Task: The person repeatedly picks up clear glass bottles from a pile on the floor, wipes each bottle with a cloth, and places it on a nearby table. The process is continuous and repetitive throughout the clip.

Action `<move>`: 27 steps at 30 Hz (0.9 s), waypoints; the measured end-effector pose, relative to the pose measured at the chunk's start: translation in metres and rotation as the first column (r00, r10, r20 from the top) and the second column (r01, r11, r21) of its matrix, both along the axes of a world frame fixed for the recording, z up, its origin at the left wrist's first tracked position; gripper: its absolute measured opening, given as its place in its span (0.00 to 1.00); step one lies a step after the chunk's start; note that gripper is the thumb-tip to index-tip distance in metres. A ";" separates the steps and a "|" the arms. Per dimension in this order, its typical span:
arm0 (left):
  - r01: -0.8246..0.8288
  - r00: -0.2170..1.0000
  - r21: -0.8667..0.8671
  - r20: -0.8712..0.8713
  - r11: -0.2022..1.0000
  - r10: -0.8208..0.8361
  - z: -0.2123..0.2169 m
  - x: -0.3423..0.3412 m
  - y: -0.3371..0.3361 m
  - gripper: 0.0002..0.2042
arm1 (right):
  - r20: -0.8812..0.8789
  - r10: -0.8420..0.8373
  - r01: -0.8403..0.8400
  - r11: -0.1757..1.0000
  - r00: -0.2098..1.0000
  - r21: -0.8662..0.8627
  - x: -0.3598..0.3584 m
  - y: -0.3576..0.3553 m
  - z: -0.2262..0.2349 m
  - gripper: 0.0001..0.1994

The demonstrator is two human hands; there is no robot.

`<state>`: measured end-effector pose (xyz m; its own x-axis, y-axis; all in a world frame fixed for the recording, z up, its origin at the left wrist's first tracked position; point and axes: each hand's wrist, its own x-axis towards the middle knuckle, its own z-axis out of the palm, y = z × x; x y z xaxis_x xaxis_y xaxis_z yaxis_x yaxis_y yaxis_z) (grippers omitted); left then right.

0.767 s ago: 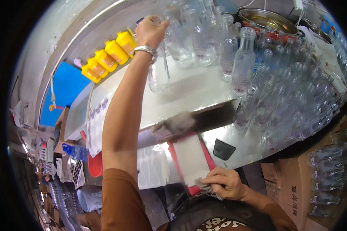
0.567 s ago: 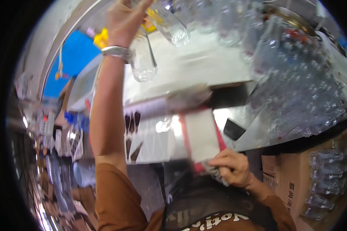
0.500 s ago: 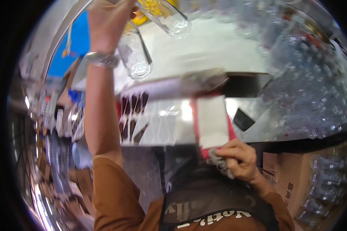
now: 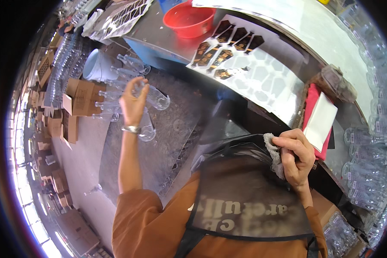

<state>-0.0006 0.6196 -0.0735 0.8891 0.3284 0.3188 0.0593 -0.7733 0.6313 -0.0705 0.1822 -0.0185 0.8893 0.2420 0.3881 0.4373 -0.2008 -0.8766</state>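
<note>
My left hand (image 4: 134,101) is lowered at the left, thumb and fingers curled round the neck area of a clear glass bottle (image 4: 159,101). A second clear bottle (image 4: 147,128) hangs or stands just below that hand; its neck is hidden behind the fingers. Beyond and beside the hand, several similar bottles (image 4: 135,64) stand close together, necks to the left. At the table's edge my right hand (image 4: 297,158) is closed on a crumpled grey cloth (image 4: 274,155). Near it lie a folded white cloth (image 4: 320,121) and a red cloth (image 4: 308,107).
On the table lies a sheet of black-and-gold labels (image 4: 262,79), with a red basin (image 4: 189,20) behind it. A pale bucket (image 4: 96,65) and open cardboard boxes (image 4: 85,98) stand on the left. Rows of glass bottles (image 4: 365,165) line the right. One bottle (image 4: 93,189) lies apart on the floor.
My left hand has gone from over the white table, where it held two bottles, down to the bottle group at the left. The view has turned left. My right hand keeps the grey cloth.
</note>
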 end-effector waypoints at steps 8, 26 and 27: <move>-0.073 0.996 -0.055 -0.047 0.996 0.071 -0.158 0.004 0.045 0.16 | -0.058 -0.016 0.009 0.992 0.998 -0.124 0.014 0.037 -0.005 0.16; 0.192 0.978 -0.889 0.208 0.415 -0.006 -0.046 -0.041 0.019 0.14 | -0.278 -0.008 0.016 1.000 0.960 0.026 0.021 0.042 -0.034 0.14; 0.257 0.966 -0.947 0.256 0.192 -0.033 -0.034 -0.032 0.002 0.13 | -0.317 -0.004 0.015 0.999 0.949 0.033 0.021 0.044 -0.039 0.14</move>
<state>-0.0331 0.6211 -0.1076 0.9377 0.3468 -0.0218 -0.1531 0.4687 0.8700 -0.0491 0.2261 -0.0576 0.9699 0.2247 0.0941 0.1344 -0.1712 -0.9760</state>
